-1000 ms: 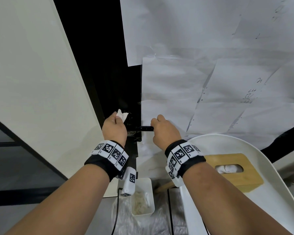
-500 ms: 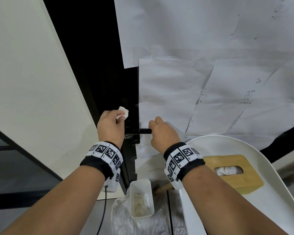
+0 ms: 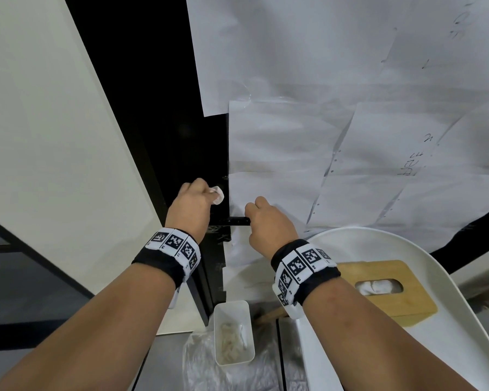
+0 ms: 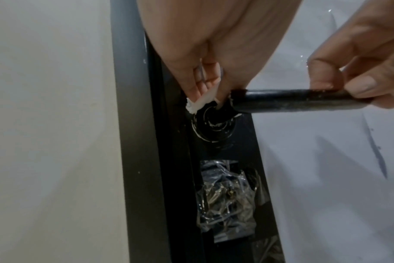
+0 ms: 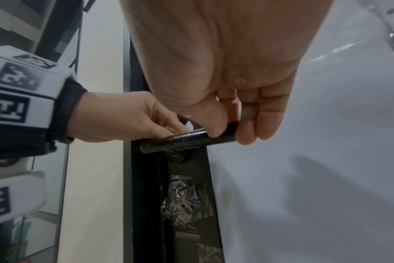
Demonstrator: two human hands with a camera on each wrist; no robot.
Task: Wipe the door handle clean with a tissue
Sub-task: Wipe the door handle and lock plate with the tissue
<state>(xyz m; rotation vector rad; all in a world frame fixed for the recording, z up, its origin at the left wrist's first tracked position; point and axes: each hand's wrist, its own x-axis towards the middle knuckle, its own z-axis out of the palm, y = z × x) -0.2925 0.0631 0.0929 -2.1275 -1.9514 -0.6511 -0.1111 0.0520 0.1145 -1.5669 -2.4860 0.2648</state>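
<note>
A black lever door handle [image 3: 236, 221] [image 4: 292, 103] [image 5: 187, 140] sticks out to the right from a black door plate. My right hand [image 3: 268, 224] [image 5: 234, 128] grips the lever's free end between thumb and fingers. My left hand [image 3: 194, 204] [image 4: 205, 78] pinches a crumpled white tissue [image 3: 217, 195] [image 4: 199, 103] [image 5: 189, 127] and presses it against the round base [image 4: 212, 124] where the lever meets the plate. White smears show on that base.
The door [image 3: 350, 136] is covered with white paper sheets. A wooden tissue box [image 3: 384, 289] sits on a white curved tray [image 3: 463, 306] at the lower right. A small white bin [image 3: 232, 331] with used tissues stands on plastic sheeting below. Clear plastic wraps the lock [image 4: 227, 197] under the handle.
My left hand with the tissue has shifted up and to the right, closer to the handle's base. The right hand stays on the lever.
</note>
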